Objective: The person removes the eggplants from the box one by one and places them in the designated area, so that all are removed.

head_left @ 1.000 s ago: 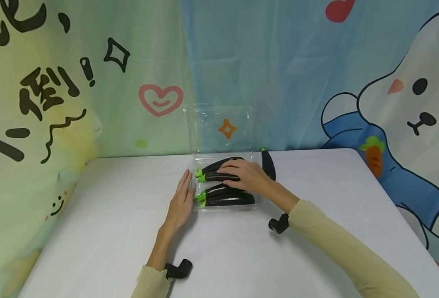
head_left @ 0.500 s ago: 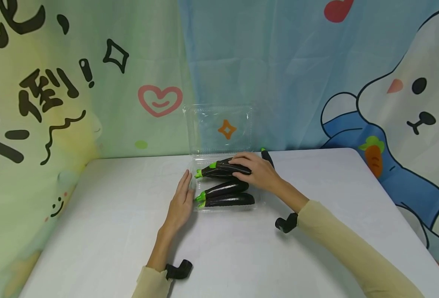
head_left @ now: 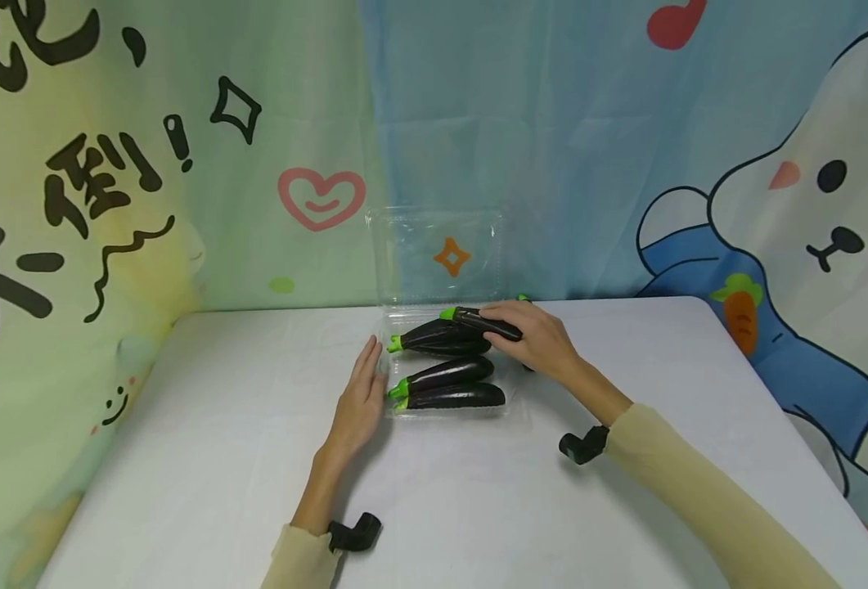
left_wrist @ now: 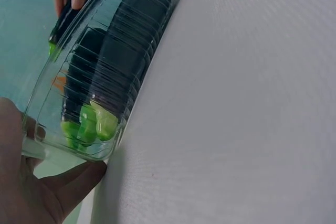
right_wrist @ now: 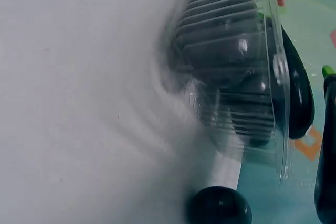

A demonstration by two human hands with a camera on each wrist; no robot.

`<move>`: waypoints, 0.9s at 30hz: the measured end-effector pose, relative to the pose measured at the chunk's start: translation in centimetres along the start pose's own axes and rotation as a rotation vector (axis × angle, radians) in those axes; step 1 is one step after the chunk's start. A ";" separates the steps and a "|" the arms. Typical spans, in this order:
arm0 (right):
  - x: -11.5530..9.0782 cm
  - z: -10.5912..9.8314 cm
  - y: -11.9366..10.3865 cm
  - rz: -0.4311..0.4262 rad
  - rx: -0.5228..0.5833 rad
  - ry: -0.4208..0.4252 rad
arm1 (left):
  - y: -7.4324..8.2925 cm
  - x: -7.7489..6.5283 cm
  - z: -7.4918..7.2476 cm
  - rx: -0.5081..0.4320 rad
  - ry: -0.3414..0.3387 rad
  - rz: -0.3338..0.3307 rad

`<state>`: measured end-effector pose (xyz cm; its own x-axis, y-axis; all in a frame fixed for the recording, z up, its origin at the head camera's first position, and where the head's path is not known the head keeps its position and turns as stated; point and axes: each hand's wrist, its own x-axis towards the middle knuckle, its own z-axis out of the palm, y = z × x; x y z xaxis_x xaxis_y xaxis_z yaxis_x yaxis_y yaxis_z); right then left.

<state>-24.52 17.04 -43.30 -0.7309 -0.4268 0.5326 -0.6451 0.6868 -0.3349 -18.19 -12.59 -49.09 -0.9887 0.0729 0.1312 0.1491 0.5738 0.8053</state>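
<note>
A clear plastic clamshell box (head_left: 478, 412) stands near the table's far edge, its lid raised. Two eggplants (head_left: 451, 397) lie along its front, and others (head_left: 434, 335) lie at its back. My right hand (head_left: 532, 331) holds another eggplant (head_left: 470, 319) above the back right of the box; its dark body also shows in the right wrist view (right_wrist: 326, 150). My left hand (head_left: 358, 406) rests along the box's left end with straight fingers, and the left wrist view shows its fingers (left_wrist: 79, 182) at that end. Behind my right hand, one more eggplant (head_left: 523, 298) is mostly hidden.
The white table (head_left: 220, 442) reaches out on both sides of the box. A printed cloth (head_left: 588, 147) hangs right behind the table's far edge, close to the raised lid (head_left: 411, 245). Black wrist mounts (head_left: 584, 444) are on both wrists.
My right hand has lifted an eggplant from the back of the box and moved it up and to the right. The left hand has stayed at the box's left end.
</note>
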 end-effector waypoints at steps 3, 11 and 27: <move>-0.5 -0.3 0.4 0.040 -0.023 0.062 | 0.0 0.0 0.0 0.007 0.000 -0.003; -1.6 -1.1 2.0 0.227 -0.035 0.160 | 0.0 0.0 0.1 0.008 -0.001 -0.008; -4.1 -1.3 4.8 0.505 0.118 0.330 | 0.3 0.0 0.1 0.001 -0.003 -0.019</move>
<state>-24.32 22.83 -46.06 -0.8571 0.1520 0.4922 -0.2712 0.6792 -0.6820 -18.16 -12.39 -48.91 -0.9914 0.0640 0.1144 0.1303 0.5761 0.8070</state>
